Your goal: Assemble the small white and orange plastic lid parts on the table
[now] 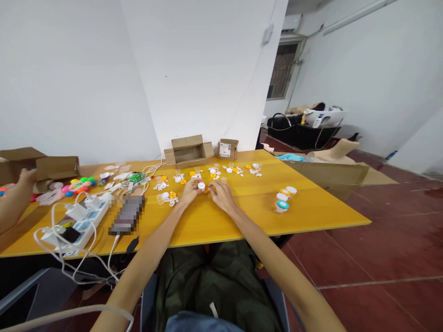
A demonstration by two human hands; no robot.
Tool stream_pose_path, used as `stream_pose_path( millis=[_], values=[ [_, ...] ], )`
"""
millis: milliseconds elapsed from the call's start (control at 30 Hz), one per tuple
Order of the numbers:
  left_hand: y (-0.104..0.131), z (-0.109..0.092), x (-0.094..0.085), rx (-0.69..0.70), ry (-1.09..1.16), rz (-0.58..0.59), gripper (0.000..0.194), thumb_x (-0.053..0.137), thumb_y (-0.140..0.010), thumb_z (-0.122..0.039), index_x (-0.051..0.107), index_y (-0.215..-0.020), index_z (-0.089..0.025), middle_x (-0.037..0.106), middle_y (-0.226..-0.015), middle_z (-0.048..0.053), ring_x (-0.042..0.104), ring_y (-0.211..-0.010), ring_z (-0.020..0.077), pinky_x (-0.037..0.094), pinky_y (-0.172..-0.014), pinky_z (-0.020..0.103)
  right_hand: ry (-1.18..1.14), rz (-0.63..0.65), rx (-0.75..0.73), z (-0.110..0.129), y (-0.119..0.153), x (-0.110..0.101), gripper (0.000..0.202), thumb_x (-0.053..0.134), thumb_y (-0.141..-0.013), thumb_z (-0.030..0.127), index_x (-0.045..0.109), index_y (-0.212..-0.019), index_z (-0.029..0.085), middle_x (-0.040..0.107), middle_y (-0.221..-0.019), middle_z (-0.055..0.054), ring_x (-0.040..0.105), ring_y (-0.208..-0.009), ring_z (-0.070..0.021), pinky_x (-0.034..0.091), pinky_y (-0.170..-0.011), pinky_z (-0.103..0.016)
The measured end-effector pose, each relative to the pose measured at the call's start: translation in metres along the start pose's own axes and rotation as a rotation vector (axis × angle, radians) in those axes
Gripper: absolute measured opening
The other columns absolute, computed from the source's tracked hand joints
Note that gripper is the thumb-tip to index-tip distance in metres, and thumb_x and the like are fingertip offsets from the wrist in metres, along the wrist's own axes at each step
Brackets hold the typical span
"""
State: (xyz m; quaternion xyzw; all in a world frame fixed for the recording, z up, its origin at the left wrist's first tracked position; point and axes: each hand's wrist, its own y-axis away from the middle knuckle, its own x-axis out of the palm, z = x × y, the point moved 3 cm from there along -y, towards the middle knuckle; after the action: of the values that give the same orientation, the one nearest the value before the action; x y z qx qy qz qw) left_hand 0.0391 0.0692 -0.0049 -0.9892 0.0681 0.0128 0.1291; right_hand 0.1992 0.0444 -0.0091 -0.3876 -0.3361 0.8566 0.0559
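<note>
My left hand (189,192) is closed around a small white round part (201,185), its flat face showing between the fingertips. Just to the right, my right hand (222,194) has its fingertips pinched at a small orange piece (206,190), partly hidden by the fingers. The hands almost meet above the yellow table (207,223). Beyond them lie groups of white discs, orange rings (212,175) and clear cups (160,198). On the right stand several small lidded jars, among them one with a teal lid (282,204) and one with a white lid (291,190).
An open cardboard box (188,154) and a smaller carton (228,149) stand against the wall. To the left are a power strip (86,226) with looping white cables and a phone (127,215). Another person's hand (26,179) is at a box (57,167) on the far left.
</note>
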Motion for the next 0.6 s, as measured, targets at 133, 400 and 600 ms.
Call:
stream_pose_path(
  millis=[133,400,600],
  values=[
    [0.000,0.000,0.005,0.017,-0.002,0.061,0.042,0.081,-0.057,-0.012,0.066,-0.096,-0.019,0.070,-0.102,0.003,0.070,-0.089,0.0183,0.058,-0.084,0.034,0.014,-0.036,-0.099,0.008,0.002,-0.005,0.021,0.053,-0.090,0.014,0.071,-0.096,0.025,0.068,-0.102,-0.009,0.061,-0.100,-0.0256,0.047,-0.090,-0.038],
    [0.003,0.000,0.014,0.058,-0.066,0.131,0.040,0.079,-0.062,-0.013,0.066,-0.099,-0.020,0.073,-0.102,0.003,0.071,-0.089,0.0185,0.057,-0.083,0.030,0.032,-0.020,-0.156,0.007,0.002,-0.003,0.025,0.052,-0.090,0.012,0.072,-0.099,0.025,0.065,-0.105,-0.010,0.059,-0.100,-0.0264,0.048,-0.091,-0.041],
    [0.005,-0.001,0.015,0.088,-0.104,0.152,0.038,0.077,-0.064,-0.014,0.066,-0.099,-0.020,0.074,-0.096,0.002,0.071,-0.085,0.0172,0.055,-0.080,0.028,0.035,-0.029,-0.146,0.005,0.001,-0.001,0.023,0.051,-0.090,0.011,0.070,-0.093,0.024,0.066,-0.102,-0.010,0.060,-0.098,-0.0257,0.049,-0.090,-0.040]
  ],
)
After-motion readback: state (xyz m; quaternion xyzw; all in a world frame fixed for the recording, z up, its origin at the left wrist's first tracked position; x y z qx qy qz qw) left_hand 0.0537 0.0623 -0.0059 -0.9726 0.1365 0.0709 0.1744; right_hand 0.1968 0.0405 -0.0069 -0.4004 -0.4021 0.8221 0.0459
